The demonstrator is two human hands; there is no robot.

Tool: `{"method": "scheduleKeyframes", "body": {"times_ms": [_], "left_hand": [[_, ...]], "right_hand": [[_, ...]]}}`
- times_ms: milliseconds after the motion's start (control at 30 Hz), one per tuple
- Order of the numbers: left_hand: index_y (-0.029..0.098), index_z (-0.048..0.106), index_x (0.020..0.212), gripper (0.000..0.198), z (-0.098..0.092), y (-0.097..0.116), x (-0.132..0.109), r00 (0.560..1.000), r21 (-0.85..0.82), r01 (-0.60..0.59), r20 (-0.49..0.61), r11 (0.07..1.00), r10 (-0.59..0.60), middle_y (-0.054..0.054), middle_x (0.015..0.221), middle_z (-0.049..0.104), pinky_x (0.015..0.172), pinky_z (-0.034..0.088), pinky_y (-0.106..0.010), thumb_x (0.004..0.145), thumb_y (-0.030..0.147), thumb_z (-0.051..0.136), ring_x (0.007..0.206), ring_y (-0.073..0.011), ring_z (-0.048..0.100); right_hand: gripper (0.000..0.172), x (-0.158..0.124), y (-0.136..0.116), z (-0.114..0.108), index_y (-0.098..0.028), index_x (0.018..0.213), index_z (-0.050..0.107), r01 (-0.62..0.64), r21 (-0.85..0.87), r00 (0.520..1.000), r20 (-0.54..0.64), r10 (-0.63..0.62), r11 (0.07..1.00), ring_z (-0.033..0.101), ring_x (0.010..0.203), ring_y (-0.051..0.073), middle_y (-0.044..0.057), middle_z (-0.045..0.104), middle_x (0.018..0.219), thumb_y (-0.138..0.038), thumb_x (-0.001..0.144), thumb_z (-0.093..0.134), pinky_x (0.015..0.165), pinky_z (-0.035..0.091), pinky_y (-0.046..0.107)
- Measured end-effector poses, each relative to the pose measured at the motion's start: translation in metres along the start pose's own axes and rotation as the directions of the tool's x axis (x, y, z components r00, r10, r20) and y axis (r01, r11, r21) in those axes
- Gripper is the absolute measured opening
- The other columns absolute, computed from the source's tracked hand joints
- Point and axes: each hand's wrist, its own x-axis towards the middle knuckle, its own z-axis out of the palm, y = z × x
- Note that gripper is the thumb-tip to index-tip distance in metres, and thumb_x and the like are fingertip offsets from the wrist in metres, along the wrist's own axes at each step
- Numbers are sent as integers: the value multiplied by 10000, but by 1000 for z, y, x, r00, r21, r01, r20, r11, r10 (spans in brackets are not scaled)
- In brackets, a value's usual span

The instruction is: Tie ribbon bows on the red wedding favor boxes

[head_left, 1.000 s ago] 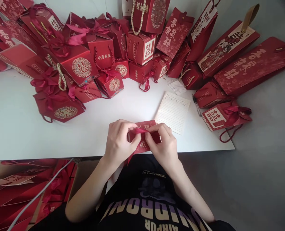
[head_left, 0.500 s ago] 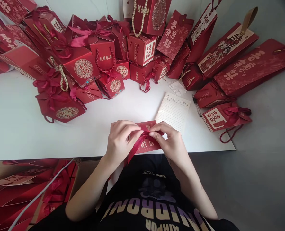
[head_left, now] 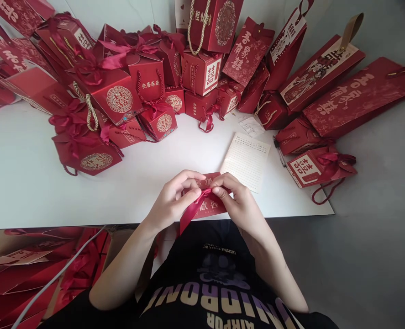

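A red gift box with pale printed characters lies at the table's front edge, between my hands. Across it runs a dark red satin ribbon, gathered at the middle, with one tail hanging toward me over the edge. My left hand has its thumb and a bent finger at the left side of the gathered ribbon; its index finger is lifted away over the box. With thumb and index finger, my right hand pinches the ribbon on the right side. The fingers partly hide the ribbon's middle.
A lined notebook with handwriting lies beyond my right hand, a pen to its right. Red boxes and bags stack along the wall. One ribboned box stands near the right edge. Below left are more red bags and a cable.
My left index finger has lifted and spread from the thumb, and the left hand has turned a little. More of the ribbon and its tail shows. The right hand stays nearly in place.
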Motion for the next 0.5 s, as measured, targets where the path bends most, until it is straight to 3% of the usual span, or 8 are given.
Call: {"method": "scheduleKeyframes", "body": {"times_ms": [167,333,400,500], "left_hand": [[198,609,964,153,-1,0,1,999,103,-39,0,994,39,-13,748,617,585,451,-253,872,235,493,665,-141,574],[206,616,803,97,2,4,2,985,404,-147,-26,903,172,-6,758,628,758,470,-316,852,216,533,766,-168,574],[205,599,754,140,2,4,2,987,432,-135,-23,892,160,2,739,613,758,468,-310,866,203,515,759,-160,568],[205,602,846,102,0,1,1,988,415,-101,-68,904,142,-7,801,610,723,479,-290,861,174,506,776,-154,578]], "right_hand": [[188,-1,-2,0,-198,818,570,20,-51,999,36,-18,998,552,847,164,26,576,858,-196,945,431,776,433,332],[248,2,-6,2,-197,764,579,-22,-100,997,65,29,995,559,862,173,23,562,846,-202,949,414,744,430,335],[205,2,-5,5,-202,784,589,-18,-100,1000,2,18,995,566,839,168,21,570,849,-220,937,453,753,438,342],[73,-3,-4,6,-215,882,602,6,-141,975,-218,-37,990,578,869,173,36,589,915,-251,895,540,800,451,359]]}}
